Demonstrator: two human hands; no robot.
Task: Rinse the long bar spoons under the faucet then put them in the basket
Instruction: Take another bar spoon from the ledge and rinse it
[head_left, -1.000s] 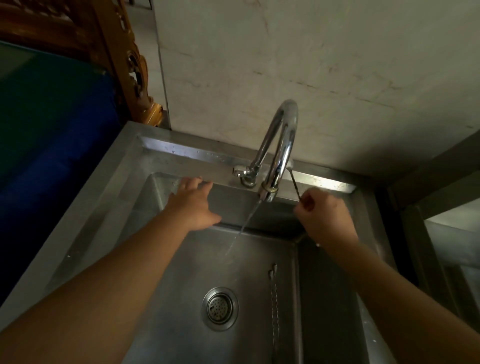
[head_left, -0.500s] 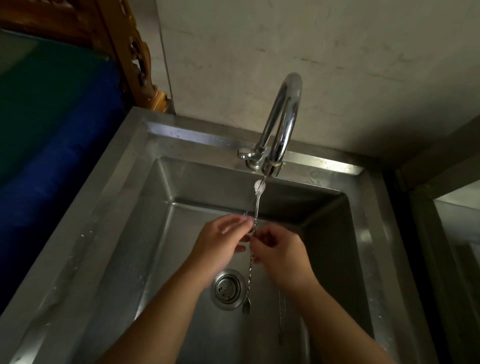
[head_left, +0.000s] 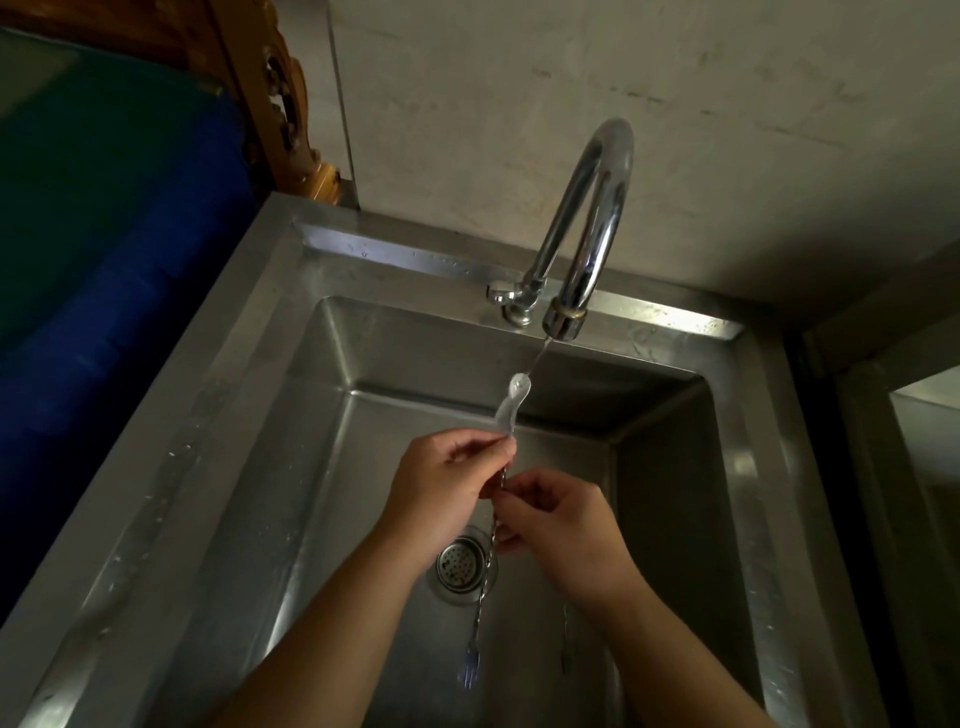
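A long twisted bar spoon (head_left: 488, 566) hangs nearly upright over the steel sink (head_left: 291, 405), bowl up and small fork end down near the sink floor. A thin stream from the curved chrome faucet (head_left: 587, 228) lands on the spoon bowl (head_left: 511, 400). My left hand (head_left: 447, 488) pinches the stem just under the bowl. My right hand (head_left: 561, 530) grips the twisted stem a little lower. Another bar spoon (head_left: 566, 644) lies on the sink floor to the right, partly hidden by my right forearm. No basket is in view.
The round drain strainer (head_left: 460, 566) sits in the sink floor behind the spoon. A stained wall rises behind the faucet. A blue and green surface (head_left: 104, 218) and carved wood lie to the left. A dark gap and another steel edge (head_left: 924, 415) are at the right.
A second ago my left hand was on the sink's back wall and my right held the spoon by the faucet. Both hands now hold the spoon upright under the stream.
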